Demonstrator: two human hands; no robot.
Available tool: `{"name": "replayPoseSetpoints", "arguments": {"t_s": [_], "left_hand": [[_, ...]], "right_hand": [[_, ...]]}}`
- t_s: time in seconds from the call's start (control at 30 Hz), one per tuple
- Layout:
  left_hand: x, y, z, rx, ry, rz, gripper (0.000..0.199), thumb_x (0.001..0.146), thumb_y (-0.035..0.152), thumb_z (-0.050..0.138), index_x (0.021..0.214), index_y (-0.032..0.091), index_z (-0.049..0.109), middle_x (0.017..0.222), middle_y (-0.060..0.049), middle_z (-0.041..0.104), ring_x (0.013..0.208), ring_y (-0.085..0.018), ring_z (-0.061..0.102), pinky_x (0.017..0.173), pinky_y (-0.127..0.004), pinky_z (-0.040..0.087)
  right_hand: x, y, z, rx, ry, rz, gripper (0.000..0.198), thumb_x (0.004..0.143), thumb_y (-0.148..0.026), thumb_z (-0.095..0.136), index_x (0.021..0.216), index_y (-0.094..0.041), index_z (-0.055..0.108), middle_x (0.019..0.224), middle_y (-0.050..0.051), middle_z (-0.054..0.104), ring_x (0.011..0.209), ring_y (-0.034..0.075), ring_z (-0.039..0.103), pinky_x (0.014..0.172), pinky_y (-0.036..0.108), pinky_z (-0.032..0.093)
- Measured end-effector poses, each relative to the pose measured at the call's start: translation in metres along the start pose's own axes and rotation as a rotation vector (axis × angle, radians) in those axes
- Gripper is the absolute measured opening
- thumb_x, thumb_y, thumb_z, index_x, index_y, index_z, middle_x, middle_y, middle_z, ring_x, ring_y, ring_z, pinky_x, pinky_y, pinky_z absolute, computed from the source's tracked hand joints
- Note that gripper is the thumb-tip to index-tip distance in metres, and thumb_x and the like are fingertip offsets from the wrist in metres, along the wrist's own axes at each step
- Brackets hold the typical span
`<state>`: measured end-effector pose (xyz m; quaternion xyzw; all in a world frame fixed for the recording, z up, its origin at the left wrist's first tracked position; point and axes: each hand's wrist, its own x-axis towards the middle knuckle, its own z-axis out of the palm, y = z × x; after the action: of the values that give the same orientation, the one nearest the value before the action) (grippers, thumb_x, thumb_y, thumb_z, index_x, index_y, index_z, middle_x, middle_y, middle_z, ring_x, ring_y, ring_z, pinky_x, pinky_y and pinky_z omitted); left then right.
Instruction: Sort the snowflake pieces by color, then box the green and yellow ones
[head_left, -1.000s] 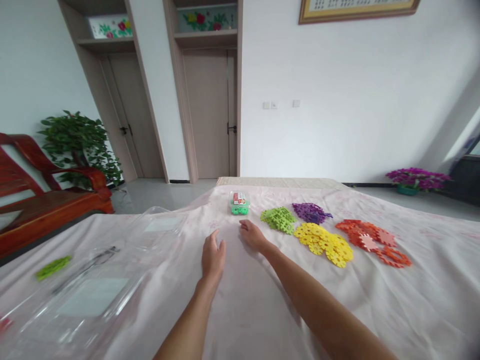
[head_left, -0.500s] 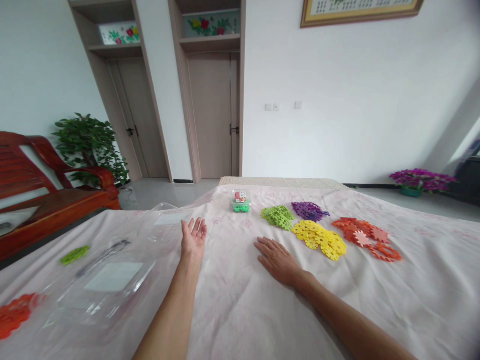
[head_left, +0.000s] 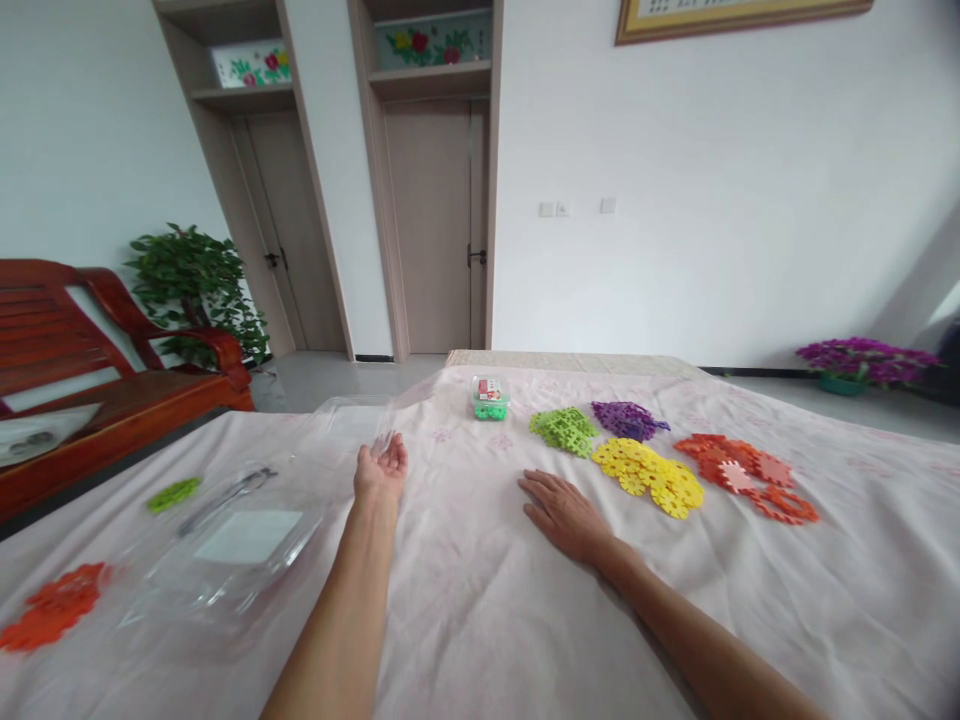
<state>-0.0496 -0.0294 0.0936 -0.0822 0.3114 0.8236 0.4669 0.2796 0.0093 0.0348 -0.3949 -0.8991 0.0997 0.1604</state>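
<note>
My left hand, palm up with curled fingers, is closed on the near right corner of a clear plastic container. A larger clear plastic container lies open nearer to me on the left, with a white label on it. My right hand rests palm down on the cloth, fingers stretched out, holding nothing. Just beyond it lie piles of yellow flower-shaped plastic pieces and green plastic pieces. Purple pieces and orange-red pieces lie farther right.
A small lidded clear box with green pieces stands at the far middle of the pale tablecloth. Orange pieces and a green piece lie at the left. A wooden bench stands beyond the left edge.
My left hand has curled its fingers onto the far clear container, which has shifted slightly right and away. My right hand stays flat on the cloth. The view has turned slightly left.
</note>
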Motion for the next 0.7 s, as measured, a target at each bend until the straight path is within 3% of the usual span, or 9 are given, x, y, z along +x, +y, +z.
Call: {"name": "replayPoseSetpoints", "arguments": {"t_s": [0.13,0.23,0.33,0.4,0.47,0.53,0.63,0.7], "left_hand": [[-0.015,-0.001,0.008,0.014,-0.037,-0.066,0.051,0.1,0.052,0.025,0.135,0.018,0.039,0.103,-0.013,0.065,0.079,-0.019,0.071,0.056,-0.029,0.059],[-0.031,-0.001,0.016,0.056,-0.094,-0.169,0.052,0.101,0.046,0.029,0.139,0.011,0.034,0.105,-0.018,0.066,0.079,-0.019,0.071,0.056,-0.029,0.059],[-0.05,-0.005,0.025,0.104,-0.156,-0.22,0.043,0.098,0.032,0.042,0.134,0.008,0.043,0.102,-0.018,0.068,0.081,-0.021,0.071,0.058,-0.03,0.059],[-0.063,-0.006,0.034,0.219,-0.31,-0.163,0.032,0.094,0.024,0.05,0.123,0.01,0.054,0.102,-0.016,0.069,0.081,-0.018,0.071,0.06,-0.025,0.057],[-0.071,-0.004,0.046,0.372,-0.413,0.046,0.026,0.086,0.021,0.063,0.111,0.013,0.063,0.104,-0.012,0.07,0.083,-0.017,0.071,0.065,-0.023,0.055],[-0.071,0.007,0.06,0.542,-0.395,0.387,0.026,0.084,0.024,0.065,0.109,0.015,0.066,0.11,-0.012,0.069,0.095,-0.02,0.07,0.081,-0.029,0.054],[-0.054,0.039,0.081,1.0,-0.171,0.94,0.03,0.08,0.019,0.066,0.111,0.019,0.065,0.125,-0.012,0.064,0.125,-0.029,0.055,0.105,-0.045,0.043],[-0.035,0.067,0.09,1.34,0.017,1.098,0.035,0.071,0.018,0.073,0.105,0.019,0.065,0.13,-0.016,0.06,0.133,-0.039,0.045,0.111,-0.059,0.031]], "right_hand": [[0.0,0.0,0.0,0.006,0.003,0.004,0.052,0.097,-0.045,0.04,0.142,-0.023,0.052,0.151,0.007,0.046,0.139,0.024,0.039,0.117,0.04,0.026],[0.001,0.001,0.0,0.015,0.007,0.016,0.051,0.097,-0.044,0.041,0.141,-0.023,0.053,0.15,0.007,0.047,0.138,0.024,0.04,0.116,0.041,0.027],[0.001,0.001,0.0,0.017,0.018,0.02,0.05,0.096,-0.043,0.041,0.141,-0.023,0.054,0.149,0.007,0.048,0.138,0.024,0.041,0.116,0.04,0.027],[0.001,0.0,-0.001,0.024,0.023,0.015,0.051,0.096,-0.043,0.042,0.14,-0.022,0.054,0.149,0.007,0.049,0.138,0.023,0.041,0.116,0.04,0.028],[0.001,-0.001,-0.002,0.036,0.021,0.016,0.05,0.095,-0.043,0.043,0.139,-0.023,0.055,0.148,0.007,0.049,0.137,0.024,0.042,0.116,0.04,0.028],[0.001,-0.001,-0.003,0.05,0.022,0.023,0.049,0.095,-0.042,0.043,0.139,-0.023,0.056,0.148,0.008,0.05,0.137,0.024,0.042,0.115,0.041,0.029],[0.001,-0.002,-0.003,0.062,0.029,0.032,0.049,0.095,-0.041,0.043,0.138,-0.023,0.057,0.147,0.008,0.05,0.136,0.024,0.043,0.115,0.041,0.029],[0.0,-0.001,-0.003,0.065,0.036,0.033,0.048,0.095,-0.041,0.043,0.137,-0.022,0.058,0.146,0.008,0.051,0.135,0.024,0.044,0.115,0.04,0.03]]}}
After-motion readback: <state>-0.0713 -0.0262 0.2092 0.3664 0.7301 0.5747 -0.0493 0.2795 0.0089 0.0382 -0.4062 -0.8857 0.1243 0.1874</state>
